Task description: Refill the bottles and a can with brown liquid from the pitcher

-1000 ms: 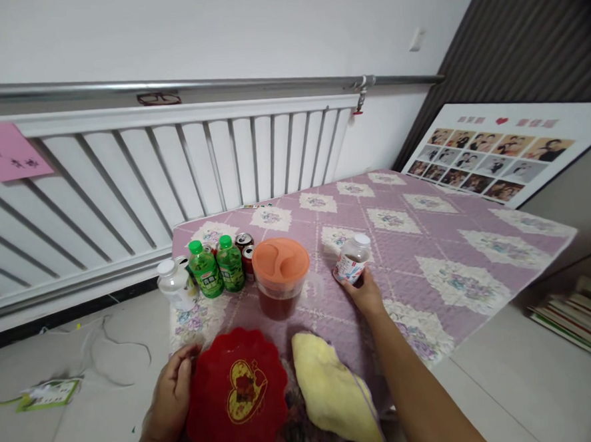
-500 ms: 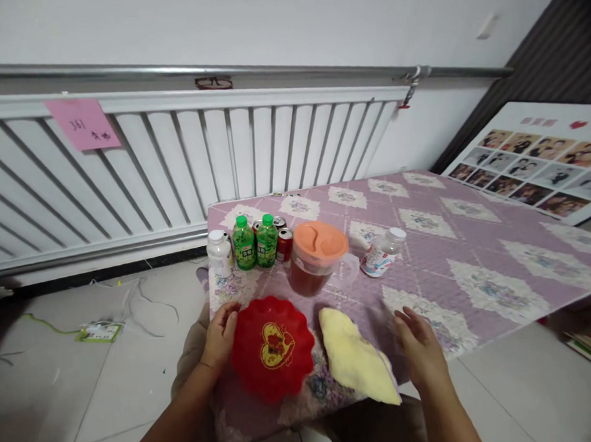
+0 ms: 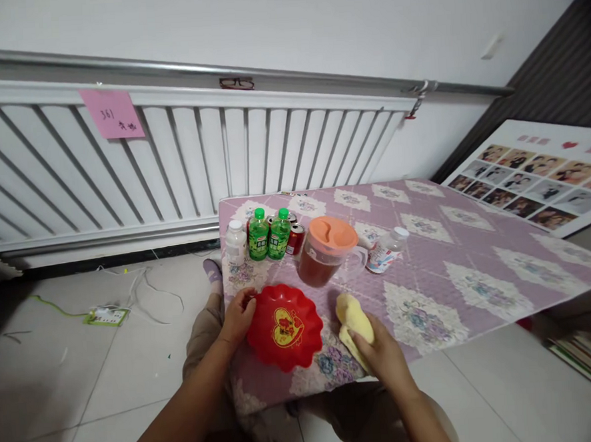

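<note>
Yellow cloth (image 3: 355, 319), clutched in the right hand (image 3: 384, 357) right of lower centre in the frame, with left hand (image 3: 238, 316) at the red dish's (image 3: 309, 317) rim, grip unclear. Probably light, soft and limp; best taken by a thick fold.

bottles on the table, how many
4: a white-capped bottle at left, two green-capped bottles beside it, another white-capped one right of the pitcher. More could be hidden.
</note>
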### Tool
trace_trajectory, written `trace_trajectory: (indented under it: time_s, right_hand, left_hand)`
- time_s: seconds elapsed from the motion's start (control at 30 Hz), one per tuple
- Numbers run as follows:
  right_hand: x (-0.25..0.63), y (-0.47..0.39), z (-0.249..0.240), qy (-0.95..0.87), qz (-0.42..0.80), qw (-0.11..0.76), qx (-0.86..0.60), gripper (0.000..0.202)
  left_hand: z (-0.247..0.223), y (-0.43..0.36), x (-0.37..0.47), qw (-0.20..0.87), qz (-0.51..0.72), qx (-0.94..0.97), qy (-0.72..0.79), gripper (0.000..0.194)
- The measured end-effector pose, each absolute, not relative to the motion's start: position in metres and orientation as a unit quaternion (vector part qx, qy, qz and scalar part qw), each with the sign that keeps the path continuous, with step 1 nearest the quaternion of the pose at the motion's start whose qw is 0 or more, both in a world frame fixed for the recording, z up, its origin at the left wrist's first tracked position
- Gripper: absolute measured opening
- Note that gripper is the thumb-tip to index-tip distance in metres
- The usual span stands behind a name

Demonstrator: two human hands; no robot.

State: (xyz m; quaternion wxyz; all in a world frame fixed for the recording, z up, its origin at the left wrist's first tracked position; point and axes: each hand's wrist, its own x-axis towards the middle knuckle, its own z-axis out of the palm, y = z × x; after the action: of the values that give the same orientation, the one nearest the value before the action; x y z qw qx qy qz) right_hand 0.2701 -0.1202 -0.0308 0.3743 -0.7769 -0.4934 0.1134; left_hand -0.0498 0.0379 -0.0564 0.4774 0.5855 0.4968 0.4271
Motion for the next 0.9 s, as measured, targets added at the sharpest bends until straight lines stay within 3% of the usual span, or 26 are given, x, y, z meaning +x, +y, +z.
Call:
trace_trajectory:
  time_s: [0.17,0.23,0.33,0.43,0.5,0.73,0.9]
  right_hand:
    - [0.231,-0.117,0.018,-0.423,0.236,0.467,-0.740,0.073]
    - [0.207,-0.107,0.031,-0.472,0.274,0.456,-0.703,0.072]
    - [0.175,-0.082,0.036,-0.573,0.222,0.376,-0.694,0.067]
    - [0.148,-0.057,0.025,-0.633,0.197,0.202,-0.721,0.067]
    - [0.134,-0.045,0.015,-0.638,0.211,0.152,-0.725,0.066]
    - [0.106,-0.037,0.000,-0.658,0.261,0.075,-0.702,0.076]
    - [0.109,-0.033,0.006,-0.732,0.272,0.061,-0.621,0.068]
  left_hand:
    - [-0.051,0.041,-0.050,0.457,0.366,0.610,0.533,0.027]
    - [-0.048,0.043,-0.049,0.440,0.347,0.618,0.551,0.026]
    - [-0.044,0.044,-0.048,0.424,0.333,0.623,0.566,0.022]
    - [-0.041,0.044,-0.046,0.414,0.324,0.633,0.568,0.018]
    - [-0.039,0.044,-0.046,0.409,0.320,0.640,0.567,0.017]
    - [-0.041,0.045,-0.045,0.402,0.308,0.649,0.567,0.021]
    - [-0.047,0.049,-0.043,0.392,0.302,0.643,0.585,0.024]
